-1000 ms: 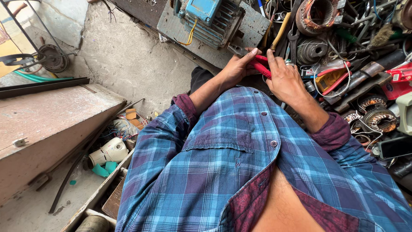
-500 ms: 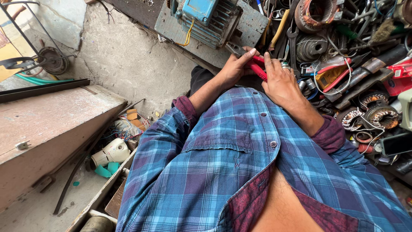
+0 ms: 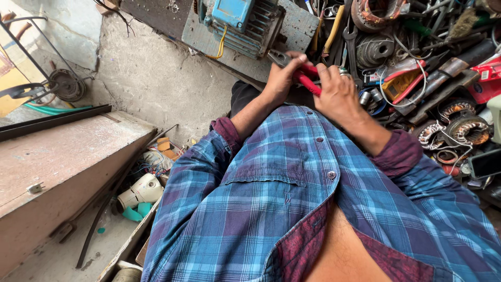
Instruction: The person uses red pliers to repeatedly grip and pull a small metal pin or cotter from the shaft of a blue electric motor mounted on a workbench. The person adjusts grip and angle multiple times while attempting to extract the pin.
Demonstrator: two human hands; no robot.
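Right now one pair of red-handled pliers (image 3: 298, 73) sits between two hands, in front of one blue motor (image 3: 241, 21) on the bench. Both the left hand (image 3: 282, 78) and the right hand (image 3: 339, 96) are curled tight around the red handles, with hardly any gap. The pliers' metal tip pokes out past the left hand, toward the motor.

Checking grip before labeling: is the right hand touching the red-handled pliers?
Touching. The head view shows the right hand with fingers wrapped over the red handles of the pliers, no gap visible; the left hand grips them too.
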